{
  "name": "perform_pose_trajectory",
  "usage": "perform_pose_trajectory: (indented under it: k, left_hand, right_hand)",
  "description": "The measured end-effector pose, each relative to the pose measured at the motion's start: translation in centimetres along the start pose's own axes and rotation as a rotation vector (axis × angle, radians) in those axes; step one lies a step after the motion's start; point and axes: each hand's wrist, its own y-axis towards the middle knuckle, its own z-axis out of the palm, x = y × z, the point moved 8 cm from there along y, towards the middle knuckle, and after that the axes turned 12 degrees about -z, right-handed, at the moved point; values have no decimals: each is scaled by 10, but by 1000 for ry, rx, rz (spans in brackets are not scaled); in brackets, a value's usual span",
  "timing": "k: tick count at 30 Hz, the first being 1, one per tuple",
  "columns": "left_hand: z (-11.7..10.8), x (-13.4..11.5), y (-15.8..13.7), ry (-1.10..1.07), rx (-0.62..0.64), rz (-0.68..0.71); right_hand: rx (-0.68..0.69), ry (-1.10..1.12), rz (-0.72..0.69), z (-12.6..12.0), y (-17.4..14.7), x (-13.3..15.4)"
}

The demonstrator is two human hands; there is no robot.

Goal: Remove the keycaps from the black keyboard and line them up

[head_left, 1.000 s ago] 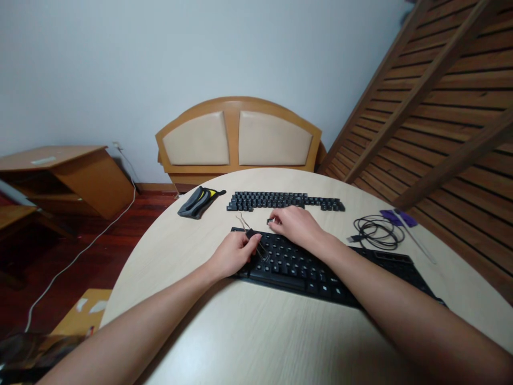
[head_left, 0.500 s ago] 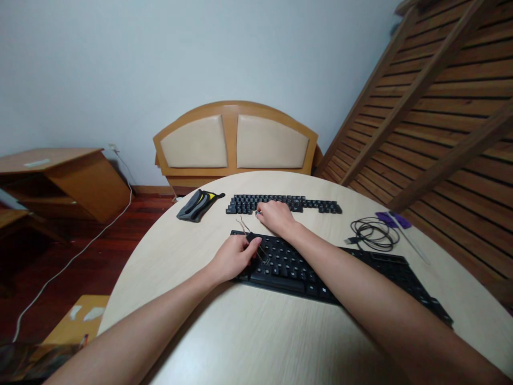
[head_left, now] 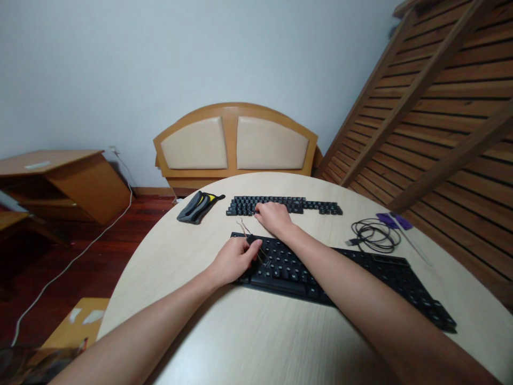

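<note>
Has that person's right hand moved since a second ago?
Yes: judged against the rows of loose keys, the right hand has moved left and farther out, and now reaches the rows' near edge.

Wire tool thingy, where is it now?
In the head view, the wire tool is in the left hand, over the left end of the keyboard, on the near side of the loose keycaps.

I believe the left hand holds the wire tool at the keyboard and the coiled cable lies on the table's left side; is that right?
Almost: the cable lies on the right side of the table, as the head view shows; the left hand holds the tool at the keyboard.
</note>
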Motion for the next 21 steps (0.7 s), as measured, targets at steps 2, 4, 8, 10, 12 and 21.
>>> perform_pose_trajectory:
  k: [2,4,8,10,12,21]
  left_hand:
    - [0,0,0,0,1,-3]
    - [0,0,0,0,-1,-3]
    - [1,2,0,3,-8,6]
    - [1,3,0,5,-11,8]
    - [1,3,0,4,-12,8]
    - [0,2,2,-3,-5,-1]
  right_hand:
    - [1,5,2,1,0,0]
    - [1,9,2,1,0,1]
    - [-6,13,1,2,0,2]
    - [-8,12,3,2,0,2]
    - [-11,10,5,2,0,2]
    - [-28,17,6,0,0,4]
